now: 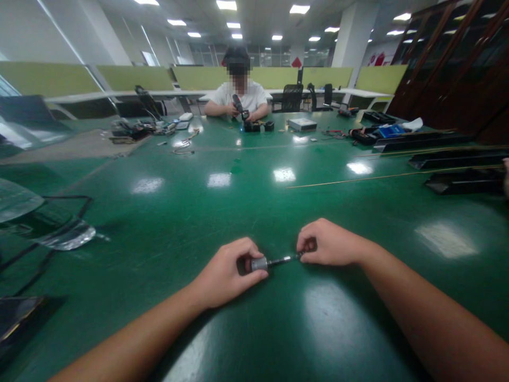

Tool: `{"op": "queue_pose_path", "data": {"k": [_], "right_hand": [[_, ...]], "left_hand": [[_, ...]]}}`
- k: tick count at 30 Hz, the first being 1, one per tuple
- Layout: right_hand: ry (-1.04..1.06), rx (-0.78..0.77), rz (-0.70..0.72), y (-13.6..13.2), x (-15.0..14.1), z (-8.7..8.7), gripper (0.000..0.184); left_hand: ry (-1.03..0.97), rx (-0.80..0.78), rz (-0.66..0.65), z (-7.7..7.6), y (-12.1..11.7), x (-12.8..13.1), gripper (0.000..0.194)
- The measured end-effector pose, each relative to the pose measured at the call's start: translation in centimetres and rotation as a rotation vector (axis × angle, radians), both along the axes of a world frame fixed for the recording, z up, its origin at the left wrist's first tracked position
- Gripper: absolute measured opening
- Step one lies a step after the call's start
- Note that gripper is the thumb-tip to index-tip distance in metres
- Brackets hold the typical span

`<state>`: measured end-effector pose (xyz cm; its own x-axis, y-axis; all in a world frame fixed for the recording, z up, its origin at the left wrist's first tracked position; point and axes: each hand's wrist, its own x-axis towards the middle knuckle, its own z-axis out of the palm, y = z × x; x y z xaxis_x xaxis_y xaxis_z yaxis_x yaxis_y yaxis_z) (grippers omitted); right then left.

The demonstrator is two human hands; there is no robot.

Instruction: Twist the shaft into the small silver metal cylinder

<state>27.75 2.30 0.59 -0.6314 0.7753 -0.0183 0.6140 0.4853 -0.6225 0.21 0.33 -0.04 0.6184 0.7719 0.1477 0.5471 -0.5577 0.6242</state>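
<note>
My left hand [234, 273] grips a grey cylinder [259, 264] between thumb and fingers, low over the green table. From its right end runs a thin dark shaft [276, 261] with a bright silver part near the tip; it resembles a small motor or a stubby driver, but I cannot tell which. My right hand [324, 244] is closed in a pinch just right of that tip. Between its thumb and fingertips is a small dark piece [299, 255], too small to name. Whether this piece touches the shaft's tip is unclear.
The shiny green table [191, 217] spreads all around. At left lies a clear plastic bottle [59, 228]; several black channels [469, 180] lie at right with thin rods. Across the table a person [238, 98] handles a dark tool. Cables and electronics [135, 128] are heaped at back left.
</note>
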Motion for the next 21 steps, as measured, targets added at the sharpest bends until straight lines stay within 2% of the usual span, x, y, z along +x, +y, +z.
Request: {"op": "queue_pose_path", "data": {"k": [14,21], "right_hand": [[0.072,0.002,0.017,-0.3,-1.1,-0.4,0.013],[0.157,0.285,0.08,-1.6,-4.9,-2.0,0.012]], "left_hand": [[0.006,-0.006,0.002,0.0,-0.1,0.1,0.017],[-0.025,0.01,-0.023,0.3,-0.1,0.3,0.015]]}}
